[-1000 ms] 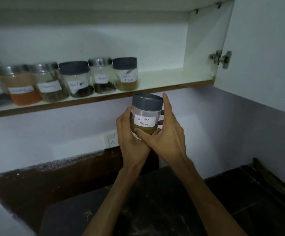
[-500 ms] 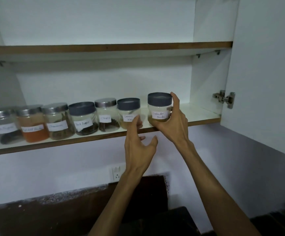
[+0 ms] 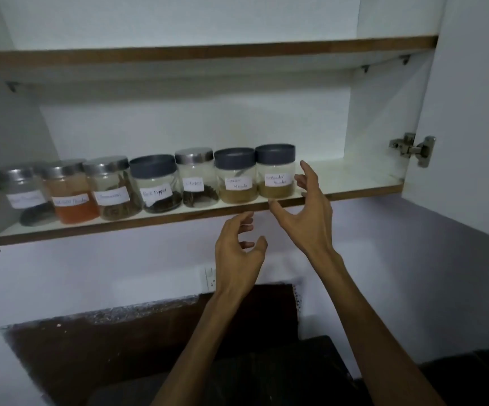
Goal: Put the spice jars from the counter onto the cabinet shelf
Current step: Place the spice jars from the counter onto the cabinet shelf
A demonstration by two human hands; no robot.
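The coriander powder jar, clear with a dark grey lid and a white label, stands upright on the cabinet shelf at the right end of a row of several labelled spice jars. It touches the garam masala jar on its left. My right hand hovers just right of and below the coriander jar, fingers spread, holding nothing. My left hand is lower, below the shelf edge, open with curled fingers and empty.
The open cabinet door with its hinge hangs at the right. An upper shelf runs above the jars. A wall socket sits below the shelf, and the dark counter lies at the bottom.
The coriander jar went from both hands up onto the shelf, then slid left against the garam masala jar. My right hand has let go of it and drawn back; my left hand has dropped slightly.
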